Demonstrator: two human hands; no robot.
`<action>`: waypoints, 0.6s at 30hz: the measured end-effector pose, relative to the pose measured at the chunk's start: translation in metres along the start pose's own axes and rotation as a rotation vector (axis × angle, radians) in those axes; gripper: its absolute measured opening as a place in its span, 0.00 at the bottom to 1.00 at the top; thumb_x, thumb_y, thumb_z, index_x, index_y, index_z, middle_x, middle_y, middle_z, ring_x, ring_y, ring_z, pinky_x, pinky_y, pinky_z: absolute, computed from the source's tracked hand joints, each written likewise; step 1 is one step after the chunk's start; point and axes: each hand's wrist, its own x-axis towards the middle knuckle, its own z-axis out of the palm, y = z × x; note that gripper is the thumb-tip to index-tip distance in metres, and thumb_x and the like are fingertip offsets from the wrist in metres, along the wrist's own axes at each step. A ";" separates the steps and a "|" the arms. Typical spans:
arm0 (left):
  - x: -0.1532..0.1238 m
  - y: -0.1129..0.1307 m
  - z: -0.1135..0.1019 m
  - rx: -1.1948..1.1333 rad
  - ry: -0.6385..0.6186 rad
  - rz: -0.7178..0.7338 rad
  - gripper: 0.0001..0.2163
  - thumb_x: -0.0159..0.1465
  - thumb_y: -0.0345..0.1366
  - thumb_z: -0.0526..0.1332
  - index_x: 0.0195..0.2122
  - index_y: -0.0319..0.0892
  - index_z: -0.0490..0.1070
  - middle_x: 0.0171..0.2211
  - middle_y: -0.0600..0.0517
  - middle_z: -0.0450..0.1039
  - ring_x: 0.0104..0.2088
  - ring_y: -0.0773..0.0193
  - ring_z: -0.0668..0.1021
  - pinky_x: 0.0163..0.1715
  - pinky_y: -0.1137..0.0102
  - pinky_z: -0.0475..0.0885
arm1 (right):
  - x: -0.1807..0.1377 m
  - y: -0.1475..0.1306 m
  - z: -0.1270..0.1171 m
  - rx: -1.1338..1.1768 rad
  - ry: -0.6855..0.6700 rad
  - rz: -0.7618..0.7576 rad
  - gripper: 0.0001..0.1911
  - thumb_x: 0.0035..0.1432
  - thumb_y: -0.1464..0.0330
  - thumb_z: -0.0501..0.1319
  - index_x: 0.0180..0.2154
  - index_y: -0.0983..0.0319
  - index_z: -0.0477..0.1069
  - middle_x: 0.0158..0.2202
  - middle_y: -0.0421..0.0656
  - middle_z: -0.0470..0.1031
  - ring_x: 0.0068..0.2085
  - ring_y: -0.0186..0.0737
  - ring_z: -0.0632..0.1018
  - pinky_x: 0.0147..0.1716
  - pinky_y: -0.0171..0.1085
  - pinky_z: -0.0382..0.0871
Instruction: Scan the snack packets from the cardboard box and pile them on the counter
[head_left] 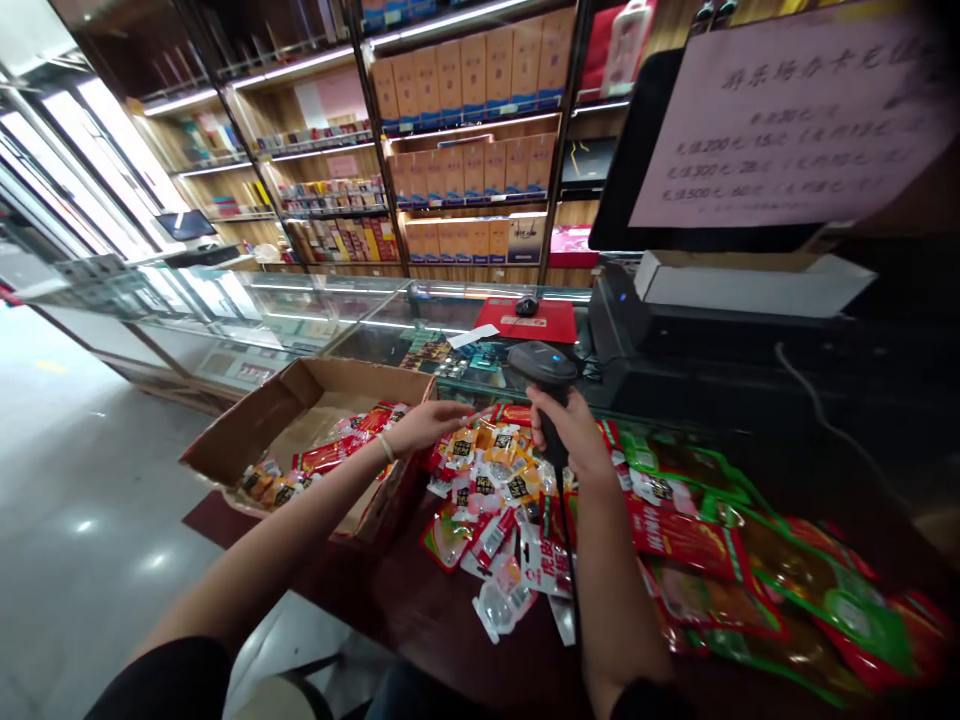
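My right hand [574, 430] is wrapped round the handle of a black barcode scanner [541, 362], whose cable hangs down past the wrist. My left hand [429, 425] reaches over the near side of the pile with its fingers stretched out, at the edge of the snack packets [484, 483]. Whether its fingertips touch a packet I cannot tell. The pile mixes small orange-and-white packets and red ones. Left of it stands an open cardboard box [251, 425] with red packets [341, 450] inside. Larger red and green snack bags [686, 540] lie beyond my right forearm.
Behind the pile runs a glass display counter [315, 300] with a red mat [559, 325] and a black mouse [526, 305]. A monitor with a pink paper sign [772, 130] stands at the right, above a white box [750, 283]. Shelves of boxed goods [469, 80] line the wall.
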 end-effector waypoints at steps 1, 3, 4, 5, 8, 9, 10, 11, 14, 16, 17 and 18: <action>0.002 0.001 0.004 0.004 -0.043 0.016 0.22 0.59 0.45 0.60 0.52 0.42 0.72 0.49 0.48 0.75 0.48 0.56 0.76 0.48 0.67 0.70 | 0.000 0.000 0.000 0.000 0.007 0.006 0.18 0.49 0.55 0.66 0.33 0.59 0.64 0.16 0.31 0.66 0.12 0.30 0.67 0.09 0.28 0.60; 0.004 0.001 0.006 0.004 -0.065 0.020 0.22 0.60 0.44 0.60 0.53 0.42 0.72 0.51 0.47 0.74 0.49 0.57 0.76 0.50 0.65 0.69 | 0.001 0.001 0.000 0.004 0.025 0.017 0.18 0.48 0.55 0.67 0.34 0.58 0.64 0.15 0.30 0.66 0.12 0.29 0.66 0.09 0.27 0.60; 0.004 0.000 0.004 0.000 -0.048 0.017 0.21 0.60 0.44 0.60 0.53 0.41 0.72 0.51 0.47 0.74 0.49 0.57 0.76 0.50 0.65 0.69 | 0.002 0.001 0.001 0.003 0.026 0.021 0.18 0.48 0.55 0.67 0.34 0.58 0.64 0.16 0.30 0.66 0.12 0.29 0.66 0.09 0.27 0.60; 0.003 -0.001 0.000 -0.005 -0.018 0.011 0.20 0.60 0.43 0.59 0.52 0.41 0.72 0.50 0.46 0.75 0.49 0.57 0.76 0.50 0.64 0.69 | 0.002 0.002 0.001 0.001 0.023 0.023 0.19 0.48 0.55 0.67 0.34 0.58 0.64 0.16 0.30 0.66 0.12 0.29 0.66 0.09 0.27 0.60; -0.005 -0.005 -0.019 -0.034 0.091 -0.009 0.19 0.60 0.43 0.60 0.49 0.40 0.74 0.46 0.46 0.77 0.46 0.58 0.77 0.48 0.64 0.70 | 0.002 0.005 0.006 -0.013 -0.007 0.021 0.18 0.49 0.55 0.66 0.33 0.59 0.65 0.16 0.31 0.65 0.12 0.29 0.66 0.09 0.27 0.60; -0.010 -0.007 -0.027 -0.053 0.128 -0.013 0.19 0.60 0.43 0.60 0.49 0.40 0.74 0.45 0.46 0.78 0.45 0.58 0.78 0.47 0.64 0.70 | 0.002 0.005 0.008 -0.018 -0.018 0.020 0.17 0.50 0.55 0.66 0.32 0.59 0.65 0.17 0.31 0.65 0.13 0.28 0.66 0.10 0.27 0.60; -0.017 -0.009 -0.035 -0.076 0.166 -0.019 0.19 0.59 0.43 0.61 0.48 0.39 0.74 0.44 0.46 0.78 0.44 0.58 0.78 0.46 0.65 0.71 | 0.001 0.006 0.012 -0.021 -0.028 0.020 0.17 0.50 0.55 0.66 0.30 0.60 0.65 0.17 0.32 0.65 0.13 0.28 0.66 0.10 0.27 0.60; -0.024 -0.012 -0.044 -0.097 0.204 -0.029 0.19 0.59 0.44 0.61 0.48 0.39 0.75 0.43 0.46 0.78 0.43 0.58 0.78 0.45 0.65 0.71 | 0.000 0.007 0.016 -0.023 -0.038 0.021 0.17 0.51 0.54 0.65 0.28 0.60 0.65 0.17 0.33 0.65 0.13 0.27 0.65 0.10 0.27 0.61; -0.052 -0.026 -0.072 -0.134 0.308 -0.086 0.19 0.57 0.44 0.64 0.46 0.39 0.76 0.42 0.46 0.78 0.41 0.58 0.78 0.44 0.66 0.71 | -0.003 0.011 0.035 -0.010 -0.075 0.048 0.17 0.52 0.55 0.65 0.28 0.60 0.65 0.17 0.33 0.65 0.14 0.28 0.65 0.11 0.28 0.61; -0.075 -0.040 -0.092 -0.182 0.380 -0.140 0.19 0.55 0.45 0.66 0.44 0.39 0.76 0.42 0.46 0.78 0.41 0.59 0.78 0.44 0.66 0.71 | -0.003 0.015 0.052 0.001 -0.110 0.071 0.16 0.51 0.55 0.65 0.30 0.60 0.66 0.17 0.33 0.64 0.13 0.28 0.65 0.10 0.28 0.61; -0.087 -0.048 -0.102 -0.220 0.417 -0.169 0.20 0.54 0.45 0.67 0.44 0.39 0.76 0.41 0.45 0.78 0.41 0.59 0.78 0.43 0.66 0.71 | -0.003 0.016 0.061 0.003 -0.128 0.079 0.16 0.51 0.56 0.66 0.30 0.60 0.66 0.17 0.33 0.64 0.13 0.28 0.65 0.10 0.28 0.60; -0.099 -0.056 -0.111 -0.263 0.458 -0.196 0.21 0.53 0.46 0.67 0.44 0.39 0.76 0.41 0.45 0.78 0.41 0.59 0.78 0.43 0.66 0.71 | -0.002 0.018 0.072 0.000 -0.151 0.090 0.17 0.51 0.56 0.66 0.30 0.60 0.65 0.17 0.33 0.64 0.13 0.28 0.65 0.10 0.28 0.60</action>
